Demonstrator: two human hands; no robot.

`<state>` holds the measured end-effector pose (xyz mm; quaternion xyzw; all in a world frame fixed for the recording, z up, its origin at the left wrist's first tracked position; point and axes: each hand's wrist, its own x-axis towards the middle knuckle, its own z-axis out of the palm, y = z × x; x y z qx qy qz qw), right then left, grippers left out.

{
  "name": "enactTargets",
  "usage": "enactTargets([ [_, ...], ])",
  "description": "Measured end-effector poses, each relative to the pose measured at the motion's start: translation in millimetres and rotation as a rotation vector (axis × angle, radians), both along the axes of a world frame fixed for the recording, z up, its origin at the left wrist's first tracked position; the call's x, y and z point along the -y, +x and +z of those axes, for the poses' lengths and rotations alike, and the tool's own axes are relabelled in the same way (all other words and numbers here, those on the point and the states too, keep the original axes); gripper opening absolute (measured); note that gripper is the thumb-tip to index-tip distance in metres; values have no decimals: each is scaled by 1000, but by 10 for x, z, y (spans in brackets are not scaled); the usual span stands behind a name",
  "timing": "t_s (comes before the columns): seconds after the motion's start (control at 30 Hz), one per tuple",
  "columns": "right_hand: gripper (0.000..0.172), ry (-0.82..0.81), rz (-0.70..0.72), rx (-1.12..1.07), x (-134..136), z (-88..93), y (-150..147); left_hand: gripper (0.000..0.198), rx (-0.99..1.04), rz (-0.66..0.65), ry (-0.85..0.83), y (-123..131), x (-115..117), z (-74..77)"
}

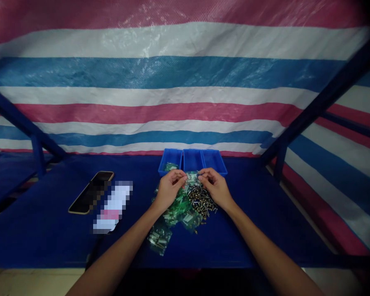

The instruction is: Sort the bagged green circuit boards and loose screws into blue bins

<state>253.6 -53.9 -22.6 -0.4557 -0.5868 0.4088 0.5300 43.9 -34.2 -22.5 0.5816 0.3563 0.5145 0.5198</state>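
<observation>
A big plastic sheet (185,72) in red, white and blue stripes rises behind the dark-blue table (58,242) like a wall, a little rippled, with a second striped stretch (342,176) closing in the right side. Dark slanting bars, one at the left (21,122) and one at the right (320,98), frame it, and another blue surface (6,168) lies off to the left. It's dim in here, with soft glints high on the plastic and pale patches (33,283) below the table's near edge.
</observation>
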Motion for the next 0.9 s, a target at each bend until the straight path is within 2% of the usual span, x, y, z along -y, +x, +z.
enactTargets([
  [0.27, 30, -2, 32, -13, 9, -13, -21, 25, -28, 3, -2, -11, -15, -61],
  [0.6, 32, 20, 70, 97, 32, -18, -41, 23, -52, -51, -2, -17, 22, -68],
  [0.77, 34, -25, 97, 55, 36, -2, -45, 21, -83, -96, 24, -24, -2, -88],
  [0.9, 35, -55, 95, 20, 29, -34, -47, 19, -117, -72, 47, -16, -3, -96],
])
